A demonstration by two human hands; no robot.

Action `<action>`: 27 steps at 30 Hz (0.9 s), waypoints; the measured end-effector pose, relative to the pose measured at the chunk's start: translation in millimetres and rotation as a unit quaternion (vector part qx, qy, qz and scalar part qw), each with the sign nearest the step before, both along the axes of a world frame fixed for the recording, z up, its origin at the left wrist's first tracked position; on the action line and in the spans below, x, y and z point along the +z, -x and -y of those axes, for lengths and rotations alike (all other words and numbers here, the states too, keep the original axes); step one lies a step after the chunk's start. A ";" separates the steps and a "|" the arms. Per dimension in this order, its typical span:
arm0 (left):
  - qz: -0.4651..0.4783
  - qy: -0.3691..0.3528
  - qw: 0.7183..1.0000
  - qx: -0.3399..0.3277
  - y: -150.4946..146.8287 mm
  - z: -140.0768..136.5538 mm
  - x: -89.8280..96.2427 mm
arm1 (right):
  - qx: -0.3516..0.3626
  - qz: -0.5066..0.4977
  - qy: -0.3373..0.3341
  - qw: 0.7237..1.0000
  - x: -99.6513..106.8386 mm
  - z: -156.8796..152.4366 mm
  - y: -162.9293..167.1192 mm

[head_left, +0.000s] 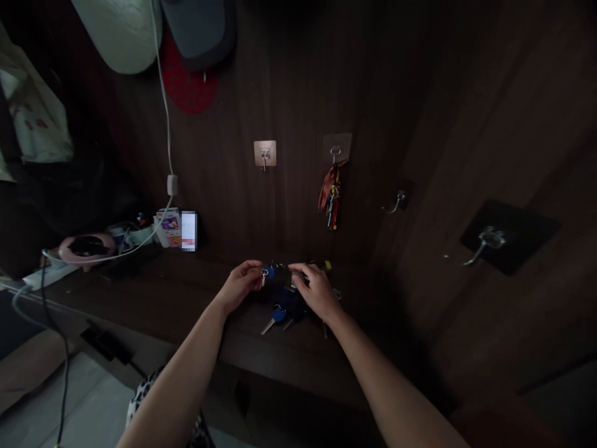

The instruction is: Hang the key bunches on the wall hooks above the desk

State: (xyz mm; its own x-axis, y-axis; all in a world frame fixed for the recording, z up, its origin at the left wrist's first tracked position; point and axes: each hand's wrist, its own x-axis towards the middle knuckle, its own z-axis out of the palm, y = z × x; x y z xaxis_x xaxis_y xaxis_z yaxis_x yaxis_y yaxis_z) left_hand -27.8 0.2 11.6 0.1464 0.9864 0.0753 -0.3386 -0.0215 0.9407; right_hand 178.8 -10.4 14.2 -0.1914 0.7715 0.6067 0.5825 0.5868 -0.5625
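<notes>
My left hand (240,285) is closed in a pinch on a small key ring (264,273), with a red piece hanging by the fingertips. A blue-headed key (271,270) shows between my two hands. My right hand (317,289) bends over the pile of keys on the dark wooden surface, its thumb and fingers closed around a small metal piece (293,284) that looks like part of a key. Below it lie a dark blue bundle (291,302) and another blue-headed key (278,315) pointing toward me. Dim light and my right hand hide much of the pile.
A bunch of keys (333,199) hangs from a wall hook. Other hooks include a bare one (265,155) and a large one (489,239) at right. Small boxes (168,227), a lit screen (189,231), a pink round object (87,247) and white cable (165,112) are left.
</notes>
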 end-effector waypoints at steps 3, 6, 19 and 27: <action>-0.022 -0.008 0.999 -0.024 -3.2 1.4 -0.9 | -0.001 0.006 0.010 1.000 -0.8 0.5 9.2; -0.044 -0.007 0.998 -0.037 -5.0 2.1 -2.6 | -0.004 0.011 0.001 1.000 -3.3 -2.4 14.0; -0.033 -0.019 0.999 -0.004 -0.5 0.3 -0.5 | -0.044 -0.058 0.028 0.997 -11.4 -13.2 4.7; -0.049 -0.055 0.997 0.010 0.2 -1.2 -3.5 | -0.050 -0.130 0.016 0.990 -9.9 -13.0 3.8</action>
State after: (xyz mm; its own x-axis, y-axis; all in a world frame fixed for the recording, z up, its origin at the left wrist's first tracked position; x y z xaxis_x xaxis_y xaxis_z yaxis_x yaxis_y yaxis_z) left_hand -28.0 1.4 8.1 0.1387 0.9759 0.1687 -0.2445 -0.1313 0.9607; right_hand 175.0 2.6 4.4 0.0464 0.7984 0.6004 0.4692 0.5132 -0.7187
